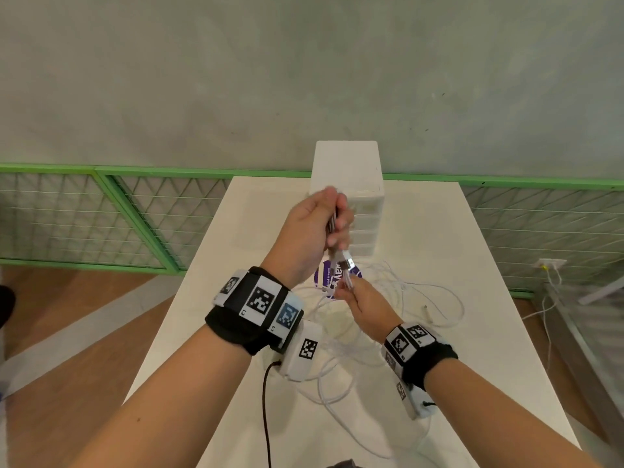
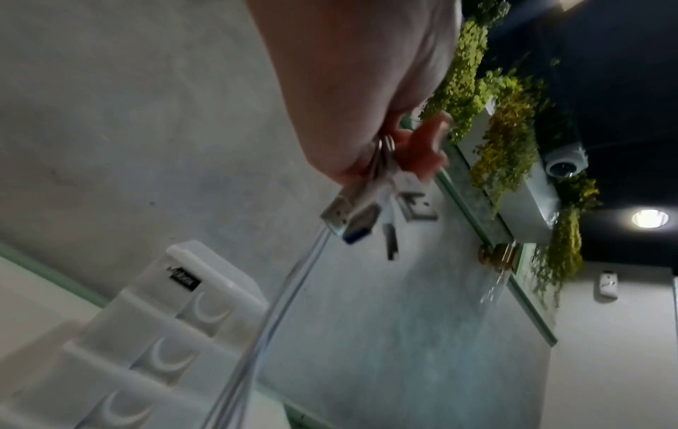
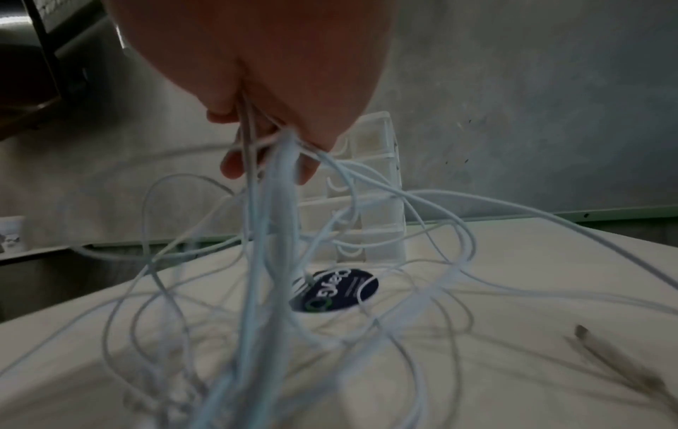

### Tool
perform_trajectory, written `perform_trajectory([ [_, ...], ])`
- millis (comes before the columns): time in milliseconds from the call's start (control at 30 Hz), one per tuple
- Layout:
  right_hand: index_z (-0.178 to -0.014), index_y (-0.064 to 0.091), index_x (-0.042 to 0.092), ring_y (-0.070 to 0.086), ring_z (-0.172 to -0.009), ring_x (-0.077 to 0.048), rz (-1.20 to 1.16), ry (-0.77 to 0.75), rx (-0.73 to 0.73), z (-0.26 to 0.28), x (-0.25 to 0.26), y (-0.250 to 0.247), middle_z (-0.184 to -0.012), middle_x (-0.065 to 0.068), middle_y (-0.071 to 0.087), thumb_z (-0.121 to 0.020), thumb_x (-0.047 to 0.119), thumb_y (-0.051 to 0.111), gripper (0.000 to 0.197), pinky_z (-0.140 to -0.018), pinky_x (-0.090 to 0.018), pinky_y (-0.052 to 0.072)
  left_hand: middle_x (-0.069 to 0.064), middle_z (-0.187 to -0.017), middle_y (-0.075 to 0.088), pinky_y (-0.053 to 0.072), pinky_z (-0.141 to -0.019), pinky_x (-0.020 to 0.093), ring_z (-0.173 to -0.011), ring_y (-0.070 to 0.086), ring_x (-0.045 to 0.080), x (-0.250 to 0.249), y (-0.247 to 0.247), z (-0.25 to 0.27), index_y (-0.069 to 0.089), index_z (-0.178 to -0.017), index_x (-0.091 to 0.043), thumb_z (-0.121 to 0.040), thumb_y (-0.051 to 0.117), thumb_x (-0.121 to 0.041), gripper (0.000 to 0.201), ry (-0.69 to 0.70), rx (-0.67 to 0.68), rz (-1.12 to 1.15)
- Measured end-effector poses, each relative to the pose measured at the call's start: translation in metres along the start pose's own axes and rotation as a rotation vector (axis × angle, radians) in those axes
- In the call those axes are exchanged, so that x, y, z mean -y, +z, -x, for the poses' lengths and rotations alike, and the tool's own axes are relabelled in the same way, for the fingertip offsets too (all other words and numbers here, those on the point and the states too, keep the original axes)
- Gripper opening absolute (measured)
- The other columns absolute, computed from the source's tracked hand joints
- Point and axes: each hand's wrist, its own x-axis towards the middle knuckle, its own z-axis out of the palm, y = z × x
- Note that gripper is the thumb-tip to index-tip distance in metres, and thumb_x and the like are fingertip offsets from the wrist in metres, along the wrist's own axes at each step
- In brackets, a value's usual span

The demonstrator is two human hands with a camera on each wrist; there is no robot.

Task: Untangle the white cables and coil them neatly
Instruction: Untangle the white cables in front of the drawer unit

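Left hand grips bundled USB plugs; right hand pinches white cables below. Slide right down slowly; tangle sits mid-tabletop.

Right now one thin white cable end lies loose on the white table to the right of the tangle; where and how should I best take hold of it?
Probably pinch the loose cable end at its small stiff plug, coming straight down from above. It lies flat on the white table, apart from the loops, while both hands hold the bunched cables.
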Motion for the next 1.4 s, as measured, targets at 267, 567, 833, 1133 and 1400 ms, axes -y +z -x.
perform_trajectory([
  [267,-0.1,0.057,0.014,0.046,-0.082,-0.012,0.056,-0.063,0.005,0.0,0.012,0.006,-0.089,0.006,0.056,-0.095,0.015,0.043,0.014,-0.076,-0.027,0.037,-0.008,-0.056,0.041,0.026,-0.05,0.022,-0.044,0.032,0.006,-0.012,0.006,-0.014,0.054,-0.091,-0.009,-0.105,0.027,-0.022,0.033,0.188,-0.149,0.11],
  [567,-0.123,0.056,0.021,0.059,-0.106,-0.013,0.06,-0.207,0.129,0.01,0.042,-0.005,-0.118,0.002,0.064,-0.097,0.02,0.044,0.029,-0.09,-0.022,0.044,0.006,-0.074,0.042,0.039,-0.06,0.025,-0.059,0.042,0.013,0.002,-0.03,-0.031,0.045,-0.121,-0.011,-0.105,0.025,-0.013,0.025,0.347,-0.312,-0.308],
  [833,-0.106,0.064,0.008,0.062,-0.086,-0.026,0.123,-0.247,-0.181,-0.003,0.035,-0.051,-0.098,-0.008,0.062,-0.088,0.01,0.045,0.026,-0.079,-0.026,0.046,0.013,-0.082,0.061,0.042,-0.074,0.03,-0.077,0.057,0.021,0.023,-0.047,-0.018,0.065,-0.096,-0.001,-0.097,0.025,-0.055,0.067,-0.241,0.127,-1.267],
  [1133,-0.099,0.065,0.006,0.063,-0.075,-0.032,0.339,-0.24,-0.153,-0.018,0.017,-0.073,-0.092,-0.009,0.066,-0.089,0.016,0.044,0.025,-0.066,-0.04,0.05,-0.001,-0.051,0.039,0.023,-0.047,0.029,-0.048,0.037,0.015,0.029,-0.03,-0.018,0.042,-0.053,-0.013,-0.083,0.059,-0.059,0.057,-0.181,0.19,-1.501],
  [1400,-0.137,0.042,0.021,0.058,-0.095,-0.011,0.232,-0.028,-0.127,-0.004,0.002,-0.055,-0.144,0.007,0.04,-0.093,0.007,0.049,0.047,-0.086,-0.026,0.047,0.002,-0.053,0.031,0.019,-0.048,0.033,-0.049,0.031,0.017,0.014,-0.044,-0.017,0.031,-0.054,-0.013,-0.09,0.055,-0.052,0.058,-0.051,-0.025,-1.526],
])
